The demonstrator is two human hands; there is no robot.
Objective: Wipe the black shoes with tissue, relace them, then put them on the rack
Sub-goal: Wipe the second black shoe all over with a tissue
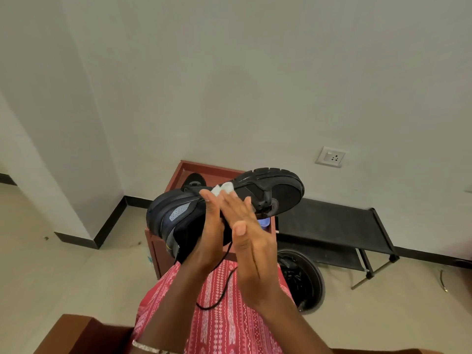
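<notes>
Wiping stage: flat left hand (208,226) braces the black shoe (279,194), right hand's (251,251) straight fingers press tissue (222,188) against it; next probably needs sliding strokes.

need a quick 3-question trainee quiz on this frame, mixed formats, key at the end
1. True or false: both shoes already sit on the rack.
2. The white tissue is pressed against: A) the held black shoe B) a window C) a mirror.
3. Fill in: the second shoe lies on the red-brown ____.
Key: 1 false, neither is on the rack: one is held up, the other is on the cabinet. 2 A. 3 cabinet.
</notes>
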